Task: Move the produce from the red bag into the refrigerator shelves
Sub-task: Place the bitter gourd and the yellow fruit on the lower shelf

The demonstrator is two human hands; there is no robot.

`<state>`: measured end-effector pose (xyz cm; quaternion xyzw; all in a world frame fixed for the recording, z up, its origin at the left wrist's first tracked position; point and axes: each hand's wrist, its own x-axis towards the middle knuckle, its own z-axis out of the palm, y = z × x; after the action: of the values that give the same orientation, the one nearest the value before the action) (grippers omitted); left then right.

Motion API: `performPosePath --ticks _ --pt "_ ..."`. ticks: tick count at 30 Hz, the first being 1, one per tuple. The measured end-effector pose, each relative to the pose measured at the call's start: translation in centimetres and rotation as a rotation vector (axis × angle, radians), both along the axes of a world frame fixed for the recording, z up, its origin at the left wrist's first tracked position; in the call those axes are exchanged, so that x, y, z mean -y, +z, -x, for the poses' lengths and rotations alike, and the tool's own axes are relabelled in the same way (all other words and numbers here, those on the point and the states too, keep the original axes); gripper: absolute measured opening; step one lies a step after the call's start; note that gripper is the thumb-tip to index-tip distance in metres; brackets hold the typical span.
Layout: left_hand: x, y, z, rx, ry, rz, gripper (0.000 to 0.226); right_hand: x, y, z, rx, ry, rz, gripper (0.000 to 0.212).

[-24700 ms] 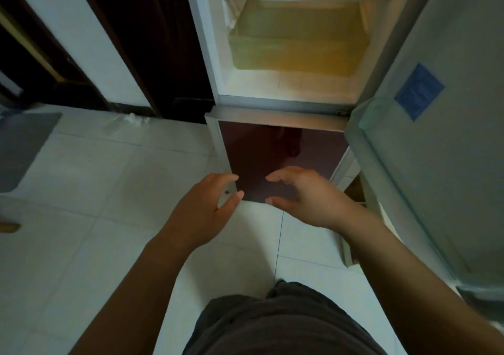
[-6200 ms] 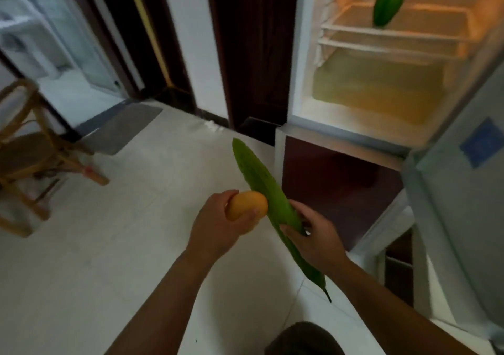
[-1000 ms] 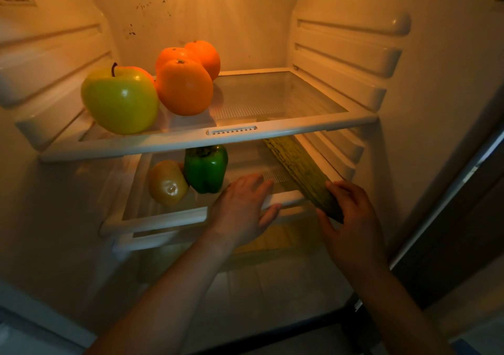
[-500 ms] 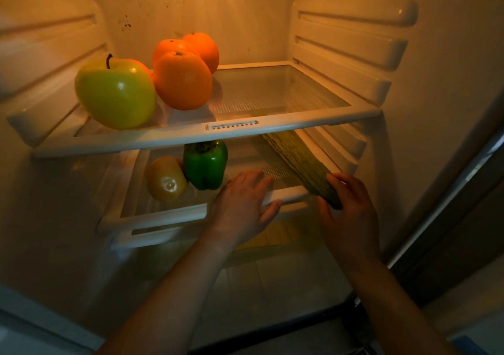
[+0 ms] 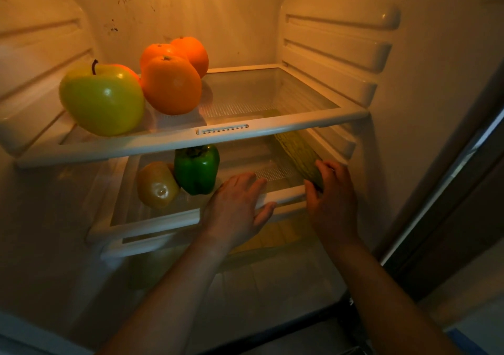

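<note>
While the right hand (image 5: pixel 331 199) curls around the near end of the long green cucumber (image 5: pixel 300 155) at 3 o'clock on the lower shelf (image 5: pixel 152 222), the left hand (image 5: pixel 236 207) lies open and empty on that shelf's front rim. A green bell pepper (image 5: pixel 197 169) and yellow pepper (image 5: pixel 157 184) sit at 9 o'clock; an apple (image 5: pixel 102 99) and three oranges (image 5: pixel 171 84) occupy the upper shelf (image 5: pixel 272 128).

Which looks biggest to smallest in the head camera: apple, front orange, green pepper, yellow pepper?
1. apple, though it's nearest the camera
2. front orange
3. green pepper and yellow pepper: look too alike to rank
</note>
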<state>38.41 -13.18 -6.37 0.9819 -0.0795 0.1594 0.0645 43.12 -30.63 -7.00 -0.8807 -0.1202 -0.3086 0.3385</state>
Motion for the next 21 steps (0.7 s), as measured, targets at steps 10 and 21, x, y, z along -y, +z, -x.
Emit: performPosePath --ticks 10,21 --pt "-0.1 -0.1 0.1 0.013 -0.01 0.007 0.056 1.1 -0.8 2.0 0.061 0.049 0.196 0.047" --pt "-0.2 0.4 -0.5 -0.013 -0.041 0.019 0.048 0.8 0.4 0.8 -0.243 0.062 0.192 0.062"
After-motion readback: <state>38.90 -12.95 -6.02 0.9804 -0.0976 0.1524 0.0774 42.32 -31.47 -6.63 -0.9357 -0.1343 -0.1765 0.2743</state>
